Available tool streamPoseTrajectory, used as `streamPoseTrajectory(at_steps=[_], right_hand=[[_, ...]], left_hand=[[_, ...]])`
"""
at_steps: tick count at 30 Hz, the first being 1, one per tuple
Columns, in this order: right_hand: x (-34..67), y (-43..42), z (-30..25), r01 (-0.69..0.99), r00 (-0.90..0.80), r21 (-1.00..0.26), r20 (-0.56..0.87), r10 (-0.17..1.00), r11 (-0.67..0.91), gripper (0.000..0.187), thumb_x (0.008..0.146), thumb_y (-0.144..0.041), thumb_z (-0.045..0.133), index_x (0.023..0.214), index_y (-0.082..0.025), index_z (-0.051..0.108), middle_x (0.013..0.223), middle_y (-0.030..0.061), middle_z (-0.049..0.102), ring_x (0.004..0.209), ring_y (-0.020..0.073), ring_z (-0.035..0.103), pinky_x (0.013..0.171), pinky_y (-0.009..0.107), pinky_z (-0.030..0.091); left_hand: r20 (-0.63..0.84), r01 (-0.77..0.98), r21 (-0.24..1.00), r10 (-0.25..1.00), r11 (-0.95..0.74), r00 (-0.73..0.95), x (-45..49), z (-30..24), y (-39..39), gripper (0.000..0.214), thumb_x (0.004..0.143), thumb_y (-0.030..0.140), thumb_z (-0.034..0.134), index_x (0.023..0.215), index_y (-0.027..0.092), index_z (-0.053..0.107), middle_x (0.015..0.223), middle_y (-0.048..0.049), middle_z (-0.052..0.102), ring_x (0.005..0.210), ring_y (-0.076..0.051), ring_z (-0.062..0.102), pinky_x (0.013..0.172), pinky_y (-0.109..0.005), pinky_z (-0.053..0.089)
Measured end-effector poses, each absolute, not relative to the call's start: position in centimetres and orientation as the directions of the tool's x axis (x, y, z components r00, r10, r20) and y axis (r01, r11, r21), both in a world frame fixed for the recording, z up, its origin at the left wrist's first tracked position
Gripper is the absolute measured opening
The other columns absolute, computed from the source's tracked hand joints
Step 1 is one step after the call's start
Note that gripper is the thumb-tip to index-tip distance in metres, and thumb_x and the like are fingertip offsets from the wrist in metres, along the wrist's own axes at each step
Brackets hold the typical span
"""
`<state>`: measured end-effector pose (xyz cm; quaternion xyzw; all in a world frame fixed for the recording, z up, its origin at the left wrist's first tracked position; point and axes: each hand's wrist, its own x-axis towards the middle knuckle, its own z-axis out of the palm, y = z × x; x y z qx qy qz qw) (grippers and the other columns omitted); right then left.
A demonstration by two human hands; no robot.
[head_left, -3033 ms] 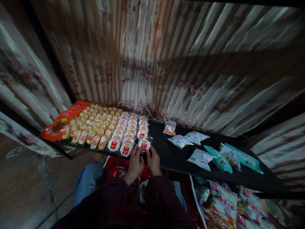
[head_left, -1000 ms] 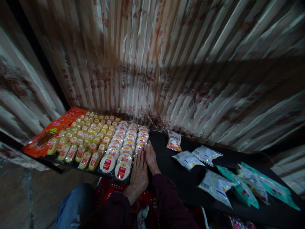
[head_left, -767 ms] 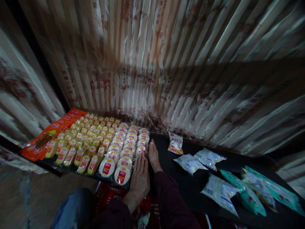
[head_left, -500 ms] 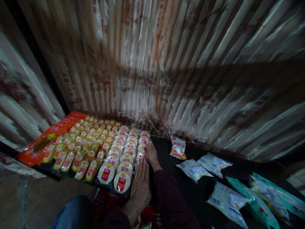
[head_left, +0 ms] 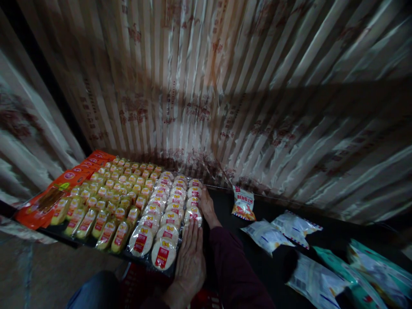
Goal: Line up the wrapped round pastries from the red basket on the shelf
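Several rows of wrapped round white rice crackers (head_left: pixel 163 254) overlap on a dark shelf (head_left: pixel 222 253). My left hand (head_left: pixel 190 259) lies flat at the near end of the rightmost row, fingers stretched out and touching a cracker packet (head_left: pixel 193 214). Farther back, my right hand (head_left: pixel 208 208) rests along the right side of that same row, its fingers extended against the packets. Neither hand is wrapped round anything. To the left of the crackers stand rows of small yellow wrapped cakes (head_left: pixel 107 234).
Flat orange packets (head_left: pixel 48 195) line the shelf's left end. On the right lie a red-and-white snack bag (head_left: pixel 243 202), silvery bags (head_left: pixel 268 235) and teal bags (head_left: pixel 380 266). A striped plastic sheet (head_left: pixel 193 86) hangs behind. My knee (head_left: pixel 93 289) is below the front edge.
The view has shifted slightly, so the goods at the front and right appear lower. Both hands stay against the right-hand cracker row, with little movement relative to it.
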<state>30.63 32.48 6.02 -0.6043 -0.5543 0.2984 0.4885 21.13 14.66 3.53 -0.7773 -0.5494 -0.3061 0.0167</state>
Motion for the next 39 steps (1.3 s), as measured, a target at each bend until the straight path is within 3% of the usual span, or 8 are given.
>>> streamPoseTrajectory(at_steps=[5,11,17,21,24,26,31,39], right_hand=[[30.7,31.8,6.2,0.301,0.310,-0.952,0.048,0.950,-0.050,0.072,0.087,-0.062,0.031,0.133,-0.011,0.052,0.139,0.0148,0.052,0.132,0.0260,0.045,0.111,0.041,0.034],[30.0,26.7,7.9,0.426,0.320,-0.905,0.143,0.937,-0.007,0.078,0.085,-0.064,0.028,0.139,-0.010,0.043,0.147,0.0153,0.042,0.138,0.0243,0.035,0.116,0.041,0.022],[29.5,22.4,9.9,0.541,0.272,-0.839,0.231,0.934,0.050,0.081,0.085,-0.065,0.023,0.134,-0.007,0.049,0.143,0.0185,0.046,0.136,0.0264,0.038,0.114,0.044,0.028],[27.6,21.1,10.4,0.712,0.021,-0.668,0.328,0.945,0.216,0.071,0.091,-0.058,0.021,0.135,-0.011,0.049,0.144,0.0134,0.046,0.140,0.0243,0.032,0.115,0.046,0.027],[24.6,20.1,10.4,0.790,-0.292,-0.452,0.316,0.903,0.414,0.060,0.094,-0.052,0.029,0.139,-0.016,0.045,0.149,0.0089,0.041,0.144,0.0237,0.023,0.117,0.047,0.024],[22.6,19.5,10.4,0.813,-0.400,-0.328,0.285,0.871,0.481,0.054,0.096,-0.044,0.031,0.140,-0.016,0.044,0.152,0.0085,0.035,0.145,0.0244,0.018,0.117,0.047,0.024],[20.0,19.4,9.8,0.868,-0.437,-0.169,0.184,0.880,0.467,0.050,0.097,-0.039,0.031,0.141,-0.020,0.042,0.153,0.0120,0.032,0.144,0.0270,0.023,0.115,0.048,0.024],[20.8,20.1,9.5,0.872,-0.449,-0.127,0.180,0.875,0.473,0.051,0.098,-0.039,0.026,0.143,-0.020,0.039,0.153,0.0109,0.032,0.144,0.0246,0.024,0.115,0.047,0.026]], left_hand=[[0.501,0.859,0.306,0.837,-0.410,0.221,21.0,3.9,14.5,0.077,0.076,-0.001,0.037,0.149,0.011,0.017,0.153,-0.0147,0.026,0.143,-0.028,0.017,0.111,-0.050,0.036],[0.495,0.811,0.334,0.822,-0.480,0.283,20.5,4.7,14.5,0.062,0.080,0.007,0.040,0.142,0.008,0.036,0.149,-0.0139,0.036,0.141,-0.026,0.027,0.111,-0.045,0.037],[0.611,0.749,0.342,0.740,-0.567,0.281,19.3,6.8,12.3,0.050,0.080,0.005,0.038,0.127,0.009,0.055,0.133,-0.0117,0.058,0.133,-0.021,0.043,0.108,-0.042,0.042],[0.676,0.780,0.290,0.696,-0.554,0.243,15.9,8.7,9.7,0.049,0.083,0.010,0.041,0.131,0.017,0.052,0.143,-0.0063,0.048,0.141,-0.021,0.030,0.112,-0.045,0.036],[0.655,0.906,0.310,0.756,-0.288,0.016,12.5,8.9,9.4,0.052,0.086,0.015,0.045,0.138,0.010,0.044,0.148,-0.0125,0.040,0.144,-0.028,0.018,0.113,-0.048,0.030],[0.641,0.935,0.280,0.767,-0.217,-0.014,10.5,8.4,10.0,0.052,0.087,0.020,0.046,0.138,0.009,0.044,0.149,-0.0135,0.038,0.144,-0.029,0.017,0.114,-0.047,0.027],[0.645,0.965,0.212,0.764,-0.155,-0.019,8.2,6.3,12.0,0.049,0.089,0.026,0.046,0.137,0.014,0.046,0.147,-0.0113,0.042,0.143,-0.026,0.022,0.116,-0.046,0.021],[0.689,0.943,0.247,0.725,-0.225,-0.007,8.3,5.7,11.7,0.049,0.092,0.026,0.041,0.139,0.014,0.043,0.148,-0.0092,0.041,0.143,-0.024,0.024,0.117,-0.044,0.017]])
